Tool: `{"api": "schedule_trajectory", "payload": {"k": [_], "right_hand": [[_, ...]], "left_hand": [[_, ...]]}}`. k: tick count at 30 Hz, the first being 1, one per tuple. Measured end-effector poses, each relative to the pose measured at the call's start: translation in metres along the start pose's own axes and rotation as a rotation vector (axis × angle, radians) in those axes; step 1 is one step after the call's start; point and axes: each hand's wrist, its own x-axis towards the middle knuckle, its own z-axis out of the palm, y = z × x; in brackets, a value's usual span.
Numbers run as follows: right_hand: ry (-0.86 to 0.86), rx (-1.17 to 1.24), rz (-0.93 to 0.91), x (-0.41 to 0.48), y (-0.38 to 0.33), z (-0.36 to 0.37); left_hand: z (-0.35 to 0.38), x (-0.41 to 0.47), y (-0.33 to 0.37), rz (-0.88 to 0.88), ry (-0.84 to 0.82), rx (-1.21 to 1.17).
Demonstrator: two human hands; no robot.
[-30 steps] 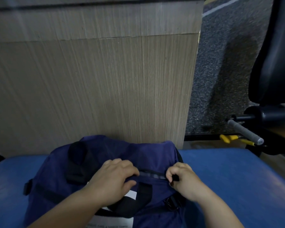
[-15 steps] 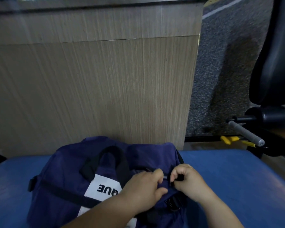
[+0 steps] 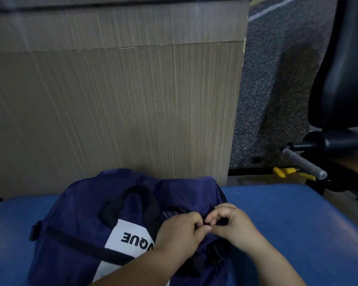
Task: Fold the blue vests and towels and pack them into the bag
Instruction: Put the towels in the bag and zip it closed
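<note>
- Panel [image 3: 112,100]: upright board, pale brown with fine vertical grain and one horizontal seam near the top. It stands along the far edge of the bench and fills most of the view.
- Bench [image 3: 298,223]: flat blue top, smooth and slightly padded in look, running across the whole foreground.
- Floor [image 3: 277,89]: grey speckled carpet to the right of the panel, crossed by a pale line at the top.
- Chair [image 3: 343,69]: smooth, rounded black shell beyond the bench's far right corner.
- Bag [image 3: 81,203]: soft dark-blue woven cloth, bulging. It lies on the bench at the far edge against the panel, left of centre.
- Left hand [image 3: 178,230]: rests on the right end of the bag, fingers curled, thumb and forefinger pinching a small dark part on the bag's top seam. What the part is cannot be told.
- Right hand [image 3: 234,226]: meets the left at the same spot, fingers curled, tips pinching the bag.
- Label [image 3: 128,234]: white rectangle on the bag with black letters, partly hidden by the left forearm.
- Handle [image 3: 132,195]: black webbing loop arched over the bag's top.
- Lever [image 3: 303,164]: grey textured rod under the chair.
- Yellow tool [image 3: 282,171]: beyond the bench's far edge; its type is unclear.
</note>
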Motion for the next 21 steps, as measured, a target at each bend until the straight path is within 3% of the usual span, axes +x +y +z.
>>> {"api": "schedule_trajectory", "payload": {"k": [13,21], "right_hand": [[-0.008,-0.095,0.07,0.001,0.0,-0.001],[0.042,-0.208,0.124,0.002,0.0,-0.005]], "left_hand": [[-0.005,-0.01,-0.001,-0.007,0.091,-0.02],[-0.033,-0.015,-0.012,-0.009,0.21,0.096]]}}
